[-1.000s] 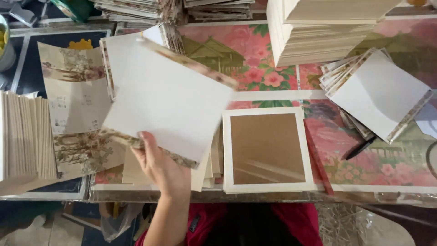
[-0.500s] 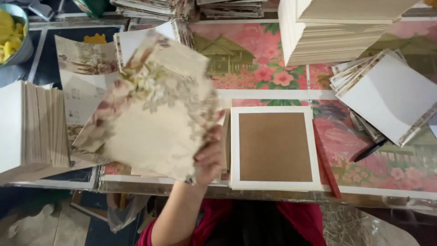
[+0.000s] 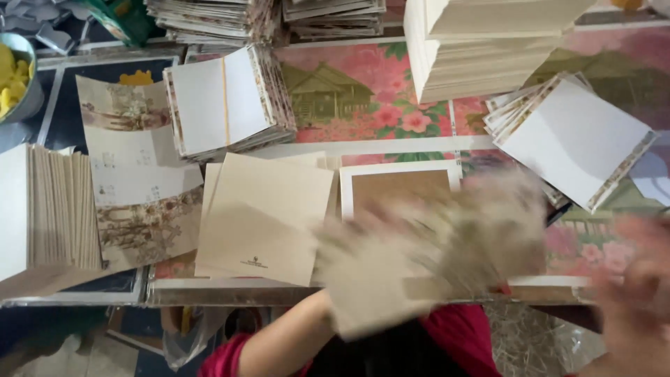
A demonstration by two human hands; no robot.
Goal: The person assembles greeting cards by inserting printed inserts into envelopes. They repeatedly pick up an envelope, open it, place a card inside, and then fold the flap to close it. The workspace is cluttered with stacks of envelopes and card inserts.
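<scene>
My left hand (image 3: 322,307) reaches up from the bottom edge and grips a floral-printed card (image 3: 433,258), which is blurred by motion. The card hovers over the lower part of a white-bordered board with a brown centre (image 3: 398,183). Most of my left hand is hidden behind the card. My right hand (image 3: 631,300) is a blur at the lower right, just right of the card; its fingers cannot be made out. A small pile of plain beige cards (image 3: 265,216) lies left of the board.
A stack of white cards with patterned edges (image 3: 223,98) sits at the back left, with another (image 3: 579,139) at the right. A tall cream stack (image 3: 481,49) stands behind. Upright cards (image 3: 56,209) and a printed sheet (image 3: 139,181) fill the left side. A bowl (image 3: 31,98) holds yellow pieces.
My left hand lifted the card from the left pile, turned it over and swept it right over the brown-centred board. My right hand has come into view at the lower right.
</scene>
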